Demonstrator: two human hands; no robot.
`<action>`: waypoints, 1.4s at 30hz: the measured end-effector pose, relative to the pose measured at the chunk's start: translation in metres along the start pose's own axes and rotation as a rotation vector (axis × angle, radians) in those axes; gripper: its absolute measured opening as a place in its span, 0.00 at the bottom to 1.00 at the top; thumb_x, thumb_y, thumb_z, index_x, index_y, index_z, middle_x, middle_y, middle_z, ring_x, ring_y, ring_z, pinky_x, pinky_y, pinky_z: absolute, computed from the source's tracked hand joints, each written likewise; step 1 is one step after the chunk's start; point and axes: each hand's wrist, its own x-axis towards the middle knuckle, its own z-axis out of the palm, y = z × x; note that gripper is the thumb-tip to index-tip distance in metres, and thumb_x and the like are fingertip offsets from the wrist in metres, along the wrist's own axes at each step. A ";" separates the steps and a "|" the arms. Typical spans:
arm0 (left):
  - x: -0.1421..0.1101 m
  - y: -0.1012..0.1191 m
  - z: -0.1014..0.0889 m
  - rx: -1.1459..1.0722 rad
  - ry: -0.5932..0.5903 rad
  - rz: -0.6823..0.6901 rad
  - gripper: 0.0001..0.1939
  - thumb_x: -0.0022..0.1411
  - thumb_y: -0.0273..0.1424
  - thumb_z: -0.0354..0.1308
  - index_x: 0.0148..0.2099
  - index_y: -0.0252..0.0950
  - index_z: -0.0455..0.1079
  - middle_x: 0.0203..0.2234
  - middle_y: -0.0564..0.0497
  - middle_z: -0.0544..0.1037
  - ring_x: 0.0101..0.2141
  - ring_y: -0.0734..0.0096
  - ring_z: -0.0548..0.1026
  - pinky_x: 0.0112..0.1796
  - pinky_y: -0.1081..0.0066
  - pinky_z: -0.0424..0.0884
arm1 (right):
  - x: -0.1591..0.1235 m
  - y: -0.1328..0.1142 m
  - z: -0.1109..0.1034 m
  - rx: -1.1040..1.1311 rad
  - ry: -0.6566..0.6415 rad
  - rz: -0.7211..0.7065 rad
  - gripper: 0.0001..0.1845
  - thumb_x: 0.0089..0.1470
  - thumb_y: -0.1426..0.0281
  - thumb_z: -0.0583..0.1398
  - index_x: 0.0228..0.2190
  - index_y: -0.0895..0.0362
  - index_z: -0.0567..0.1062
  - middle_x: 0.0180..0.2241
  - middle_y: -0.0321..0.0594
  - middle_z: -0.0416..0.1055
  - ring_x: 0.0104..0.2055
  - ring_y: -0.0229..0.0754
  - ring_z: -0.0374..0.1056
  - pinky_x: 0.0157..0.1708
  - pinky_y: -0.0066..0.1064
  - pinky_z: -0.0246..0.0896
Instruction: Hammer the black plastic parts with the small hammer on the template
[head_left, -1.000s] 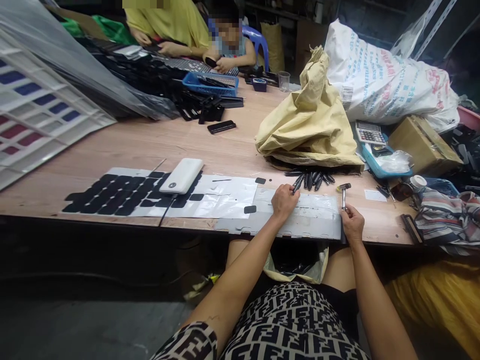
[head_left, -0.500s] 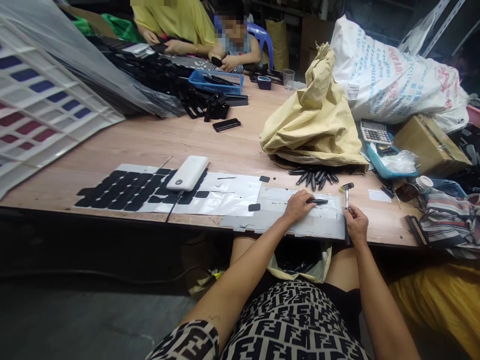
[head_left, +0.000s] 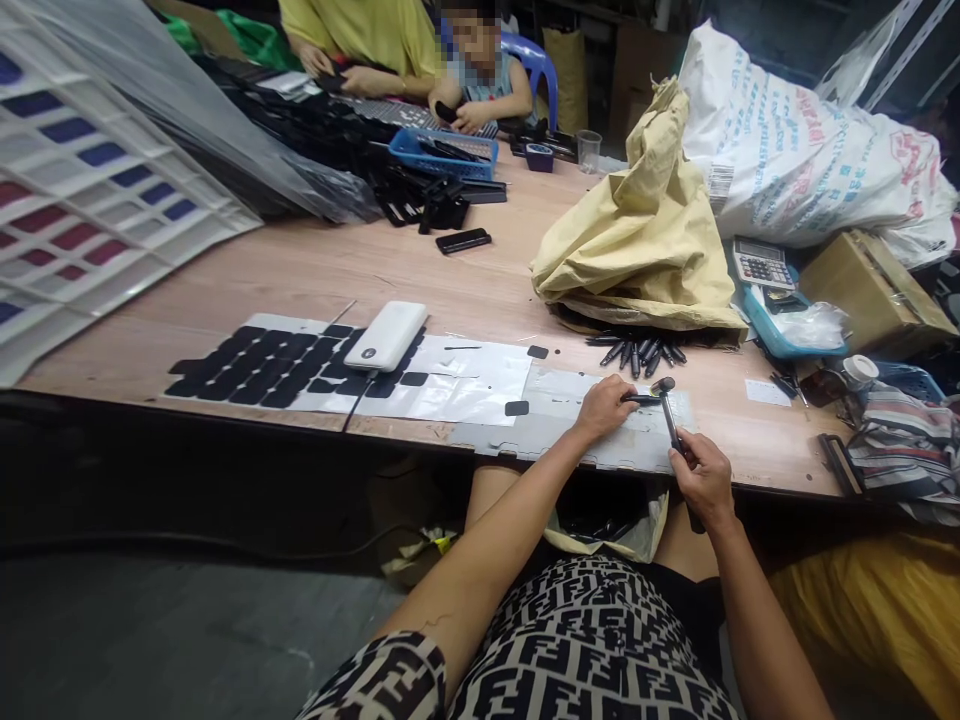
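My left hand [head_left: 604,406] is closed on one end of a slim black pen-like piece [head_left: 637,399], held low over a grey board [head_left: 555,437] at the table's front edge. In my right hand [head_left: 703,472] is a hammer [head_left: 670,415], gripped by its dark handle. Its head is at the free end of the black piece; whether the two touch I cannot tell. Just beyond the board lie several similar black pieces [head_left: 636,354] in a loose bunch.
A white power bank [head_left: 386,336] with a cable rests on black pads [head_left: 255,368] to the left. Behind stand a yellow cloth bag [head_left: 637,240] and a white sack [head_left: 810,150]. Two people sit across the table near a blue basket [head_left: 442,165]. A calculator [head_left: 761,262] lies right.
My right hand has tilted the hammer left, bringing its head from beside the board to the tip of the black piece. My left hand keeps its hold. The whole view has shifted slightly.
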 end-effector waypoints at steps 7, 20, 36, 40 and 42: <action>0.001 0.001 0.000 0.017 -0.002 -0.020 0.07 0.59 0.31 0.63 0.42 0.40 0.77 0.35 0.51 0.73 0.41 0.65 0.72 0.44 0.66 0.68 | 0.000 -0.001 0.006 -0.020 -0.017 -0.018 0.15 0.56 0.68 0.58 0.44 0.57 0.78 0.30 0.40 0.72 0.29 0.40 0.66 0.32 0.32 0.65; 0.003 0.004 -0.003 0.010 -0.024 -0.039 0.07 0.59 0.32 0.62 0.42 0.41 0.77 0.35 0.50 0.74 0.41 0.64 0.72 0.45 0.65 0.68 | 0.011 0.003 0.011 0.019 -0.066 0.067 0.18 0.55 0.65 0.58 0.45 0.56 0.79 0.28 0.38 0.71 0.28 0.39 0.64 0.33 0.31 0.64; -0.005 0.002 -0.011 0.027 -0.141 0.083 0.08 0.56 0.36 0.65 0.39 0.43 0.79 0.38 0.51 0.74 0.43 0.63 0.70 0.47 0.63 0.66 | 0.031 0.061 0.013 0.251 0.213 0.523 0.28 0.46 0.57 0.63 0.44 0.64 0.81 0.25 0.34 0.65 0.25 0.35 0.56 0.27 0.27 0.57; -0.028 0.007 -0.022 0.028 -0.217 0.149 0.07 0.55 0.36 0.67 0.38 0.44 0.79 0.43 0.50 0.73 0.47 0.60 0.68 0.51 0.60 0.63 | 0.030 0.063 0.014 0.214 0.213 0.507 0.28 0.47 0.57 0.62 0.44 0.63 0.81 0.25 0.35 0.67 0.25 0.35 0.58 0.28 0.27 0.58; -0.048 0.011 -0.026 0.012 -0.220 0.168 0.06 0.54 0.35 0.68 0.37 0.44 0.79 0.45 0.50 0.73 0.49 0.60 0.67 0.52 0.60 0.62 | 0.030 0.063 0.013 0.203 0.213 0.497 0.27 0.48 0.57 0.61 0.44 0.63 0.81 0.25 0.35 0.68 0.25 0.35 0.58 0.28 0.27 0.58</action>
